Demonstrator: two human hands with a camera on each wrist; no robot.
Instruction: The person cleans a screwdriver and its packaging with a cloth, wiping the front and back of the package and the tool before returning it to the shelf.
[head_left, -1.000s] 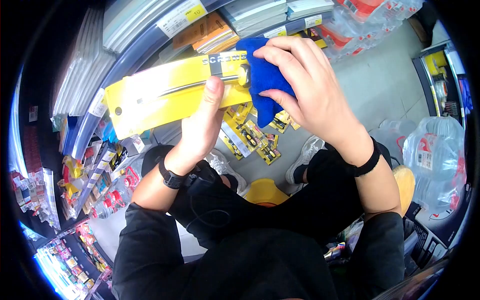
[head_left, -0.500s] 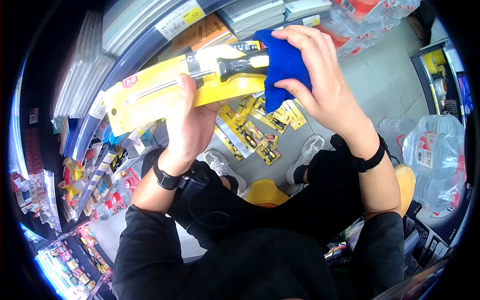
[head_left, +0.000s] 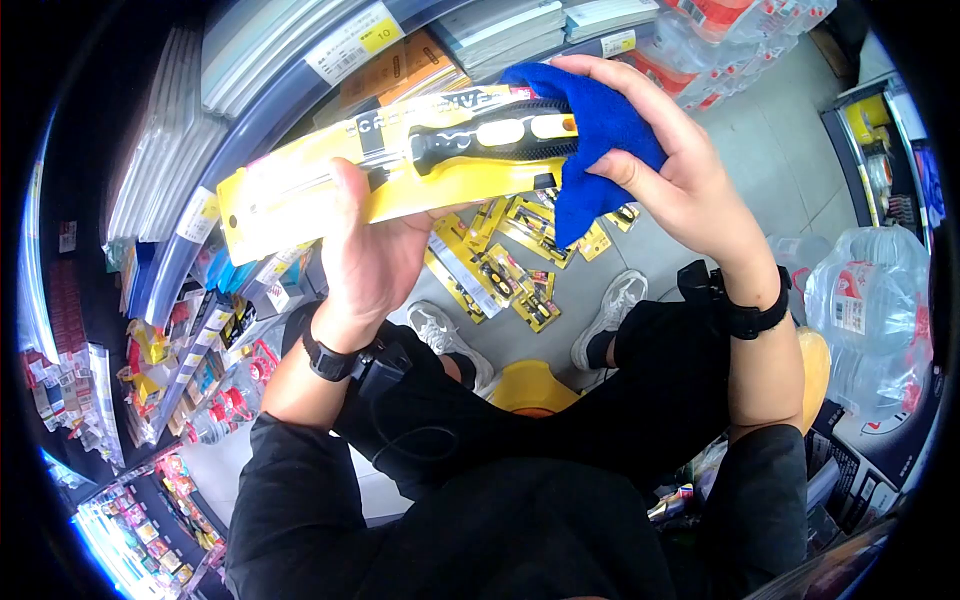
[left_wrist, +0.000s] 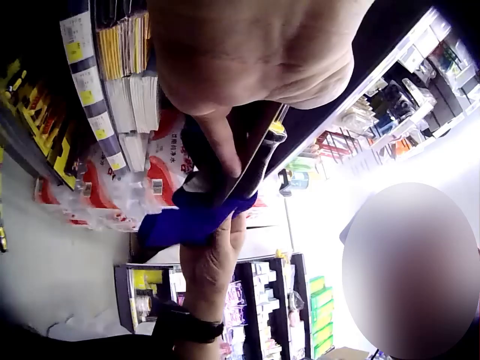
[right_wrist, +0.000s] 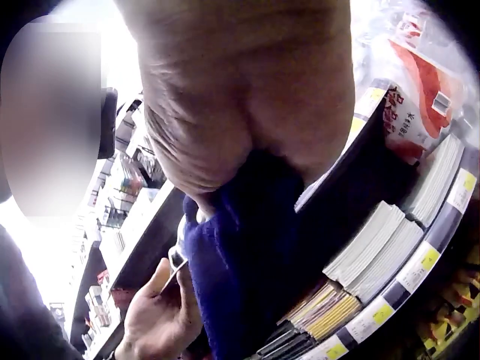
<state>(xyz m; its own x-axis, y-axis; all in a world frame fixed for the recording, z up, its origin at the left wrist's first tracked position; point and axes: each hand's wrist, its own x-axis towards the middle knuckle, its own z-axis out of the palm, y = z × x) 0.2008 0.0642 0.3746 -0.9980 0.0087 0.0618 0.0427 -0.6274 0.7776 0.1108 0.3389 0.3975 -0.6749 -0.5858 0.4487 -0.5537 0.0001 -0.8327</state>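
Note:
A packaged screwdriver (head_left: 450, 150), with a black and yellow handle on a yellow card, is held up over the lap. My left hand (head_left: 375, 255) grips it from below near its middle, thumb across the front. At the handle end, a blue cloth (head_left: 615, 130) is folded over the package, and my right hand (head_left: 690, 180) pinches the cloth there between thumb and fingers. From the left wrist, the package shows edge-on, with the cloth (left_wrist: 184, 225) at its far end. In the right wrist view the cloth (right_wrist: 240, 262) hides most of the package.
Several yellow packaged tools (head_left: 500, 265) lie on the floor between the shoes, ahead of a yellow stool (head_left: 535, 385). A shelf edge with price tags (head_left: 355, 45) curves close behind the package. Large water bottles (head_left: 865, 300) stand at the right.
The right hand and cloth have moved right along the package, uncovering more of the screwdriver handle. The left hand has shifted slightly left, still gripping the package.

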